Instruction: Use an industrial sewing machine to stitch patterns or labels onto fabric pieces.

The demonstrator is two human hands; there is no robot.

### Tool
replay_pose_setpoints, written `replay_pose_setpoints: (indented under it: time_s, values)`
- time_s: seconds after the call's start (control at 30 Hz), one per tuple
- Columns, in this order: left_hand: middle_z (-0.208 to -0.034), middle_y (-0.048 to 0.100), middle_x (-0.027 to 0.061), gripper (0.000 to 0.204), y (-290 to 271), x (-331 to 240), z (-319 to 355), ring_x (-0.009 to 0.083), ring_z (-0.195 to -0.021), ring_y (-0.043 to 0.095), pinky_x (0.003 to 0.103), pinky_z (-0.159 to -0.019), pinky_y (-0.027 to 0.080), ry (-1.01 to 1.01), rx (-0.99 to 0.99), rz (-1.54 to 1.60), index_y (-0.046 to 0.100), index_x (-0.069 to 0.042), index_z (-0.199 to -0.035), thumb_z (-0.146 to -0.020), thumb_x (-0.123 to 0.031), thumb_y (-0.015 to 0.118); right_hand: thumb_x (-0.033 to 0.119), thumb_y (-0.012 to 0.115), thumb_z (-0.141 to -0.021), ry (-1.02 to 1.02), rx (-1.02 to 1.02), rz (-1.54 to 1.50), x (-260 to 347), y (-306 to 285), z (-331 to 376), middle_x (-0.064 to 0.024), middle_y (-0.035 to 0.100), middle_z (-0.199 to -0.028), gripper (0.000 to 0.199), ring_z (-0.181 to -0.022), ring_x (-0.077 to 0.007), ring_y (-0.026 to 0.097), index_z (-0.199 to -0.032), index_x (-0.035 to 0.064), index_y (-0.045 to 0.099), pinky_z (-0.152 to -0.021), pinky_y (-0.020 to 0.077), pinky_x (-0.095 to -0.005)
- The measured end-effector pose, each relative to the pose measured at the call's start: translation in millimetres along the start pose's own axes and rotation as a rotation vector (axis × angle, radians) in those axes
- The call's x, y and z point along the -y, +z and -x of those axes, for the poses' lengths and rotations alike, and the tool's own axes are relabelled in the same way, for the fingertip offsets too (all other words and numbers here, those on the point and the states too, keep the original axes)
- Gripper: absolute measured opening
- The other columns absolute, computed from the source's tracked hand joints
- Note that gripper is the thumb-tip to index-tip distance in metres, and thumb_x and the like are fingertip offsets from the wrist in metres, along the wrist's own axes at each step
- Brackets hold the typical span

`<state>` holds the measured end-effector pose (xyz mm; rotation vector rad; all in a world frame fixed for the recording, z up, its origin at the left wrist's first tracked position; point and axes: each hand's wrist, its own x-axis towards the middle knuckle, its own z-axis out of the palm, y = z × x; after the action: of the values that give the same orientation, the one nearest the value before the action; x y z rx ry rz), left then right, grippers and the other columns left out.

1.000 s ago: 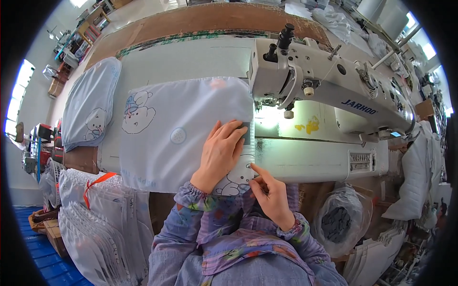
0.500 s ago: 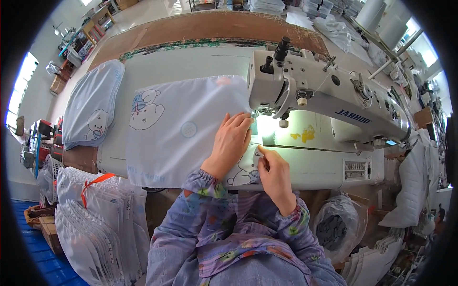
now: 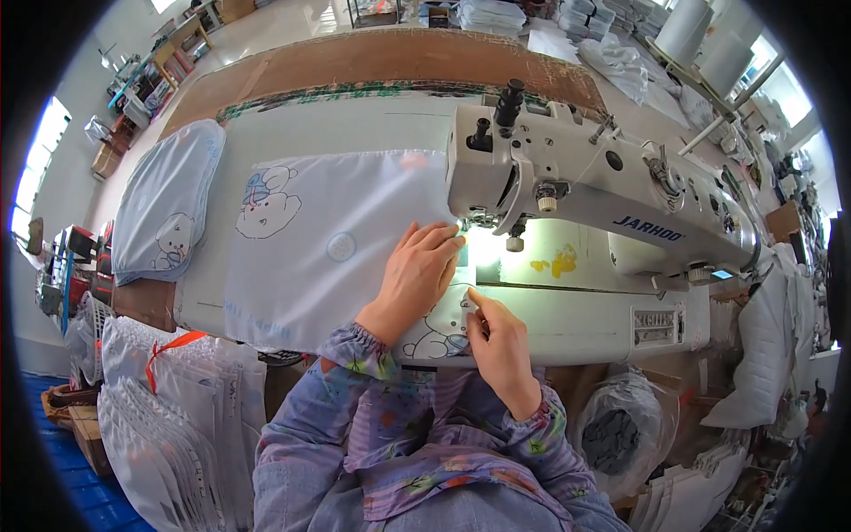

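At machine head (image 3: 603,191): left hand (image 3: 421,275) flat, fingers spread on printed fabric (image 3: 328,248); right hand (image 3: 498,341) fingers pinching hem; finished stack (image 3: 164,208) left.

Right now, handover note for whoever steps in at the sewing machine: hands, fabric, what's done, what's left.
Left hand: flat, palm down on the white printed fabric panel, fingertips near the needle area.
Right hand: pinching the panel's near edge, guiding it toward the presser foot.
Panel lies spread on the white industrial sewing machine bed, cartoon print up, its right edge under the machine head.
Folded pale blue printed pieces sit far left on the table.
Done: panel positioned at the needle.
Left: whether any seam is sewn cannot be told.
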<state>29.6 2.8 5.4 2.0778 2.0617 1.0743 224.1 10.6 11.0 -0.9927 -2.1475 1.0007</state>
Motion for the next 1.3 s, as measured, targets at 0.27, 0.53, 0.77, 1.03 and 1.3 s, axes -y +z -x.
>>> replay_pose_setpoints:
  time_s: [0.27,0.53,0.77,1.03,1.3]
  values:
    - [-0.130,0.068,0.0116,0.018,1,3,-6,0.0310,-0.127,0.060,0.054,-0.114,0.042,-0.008,-0.005,0.024,0.070,-0.004,-0.111,-0.096,-0.013,0.065,0.004,0.068,-0.095,0.060,0.035,-0.006,-8,-6,-10,-0.0125,0.068,-0.085,0.037,-0.066,-0.0176,0.064,-0.132,-0.0008,0.065,-0.063,0.0525,-0.0317]
    - [-0.110,0.066,0.0104,0.016,-9,3,-2,0.0322,-0.106,0.060,0.043,-0.094,0.051,0.059,-0.009,0.077,0.073,-0.004,-0.101,-0.086,-0.006,0.068,0.003,0.068,-0.094,0.001,0.026,0.000,-6,-4,-5,-0.0118,0.067,-0.081,0.036,-0.063,-0.0175,0.062,-0.130,-0.0003,0.066,-0.061,0.0510,-0.0320]
    - [-0.105,0.067,0.0084,0.017,-7,16,-14,0.0315,-0.100,0.061,0.042,-0.091,0.051,0.100,-0.008,0.108,0.074,-0.005,-0.098,-0.082,-0.003,0.068,0.000,0.069,-0.093,0.034,0.017,-0.029,-10,3,-21,-0.0126,0.067,-0.082,0.037,-0.063,-0.0189,0.062,-0.129,0.0003,0.066,-0.061,0.0512,-0.0327]
    - [-0.097,0.068,0.0113,0.010,-4,32,-38,0.0348,-0.096,0.064,0.045,-0.088,0.053,0.064,0.033,0.119,0.072,-0.004,-0.090,-0.081,-0.006,0.068,-0.001,0.069,-0.093,0.070,0.014,-0.031,-20,7,-37,-0.0119,0.065,-0.089,0.038,-0.061,-0.0163,0.061,-0.130,0.0008,0.065,-0.058,0.0510,-0.0320]
    - [-0.108,0.068,0.0126,0.018,-24,153,-130,0.0373,-0.110,0.062,0.046,-0.099,0.049,0.028,-0.105,-0.207,0.075,-0.009,-0.098,-0.087,-0.021,0.068,0.001,0.070,-0.093,0.049,0.109,-0.155,15,-4,3,-0.0074,0.064,-0.092,0.045,-0.062,-0.0110,0.057,-0.138,0.0022,0.061,-0.058,0.0483,-0.0289]
